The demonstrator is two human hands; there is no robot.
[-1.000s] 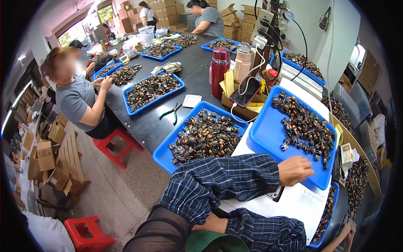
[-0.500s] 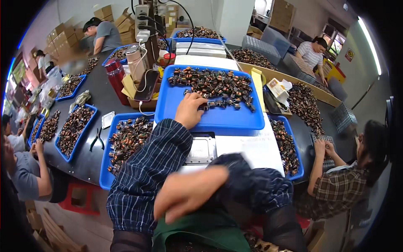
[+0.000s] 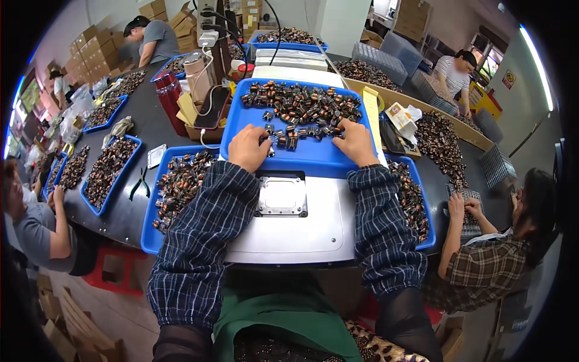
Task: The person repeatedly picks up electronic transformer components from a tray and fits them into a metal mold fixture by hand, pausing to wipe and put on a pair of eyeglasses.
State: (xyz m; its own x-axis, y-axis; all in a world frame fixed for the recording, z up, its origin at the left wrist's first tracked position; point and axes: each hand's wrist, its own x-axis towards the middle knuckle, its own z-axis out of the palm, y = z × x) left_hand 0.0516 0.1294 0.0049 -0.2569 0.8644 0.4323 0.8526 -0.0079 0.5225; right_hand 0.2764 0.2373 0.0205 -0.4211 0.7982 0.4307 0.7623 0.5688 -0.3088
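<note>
A shallow blue tray (image 3: 307,158) lies in front of me with a heap of small copper-wound coils (image 3: 304,102) toward its far side. My left hand (image 3: 248,148) rests at the tray's near left, thumb and forefinger curled around a small coil, partly hidden by the fingers. At the right side of the heap is my right hand (image 3: 357,143). Its thumb and forefinger are apart, touching or very near the coils. Just below the tray, a square metal fixture (image 3: 281,196) is set in a silver plate (image 3: 295,238).
More coil-filled blue trays flank me at left (image 3: 151,232) and right (image 3: 429,232). A red thermos (image 3: 170,102), phone (image 3: 213,107) and cables stand behind the left one. Pliers (image 3: 140,184) lie farther left. Co-workers sit on both sides; a cardboard-edged bin (image 3: 416,105) holds coils.
My right hand has swung from low in front of my body up to the right of the heap. The left hand has shifted left along the tray.
</note>
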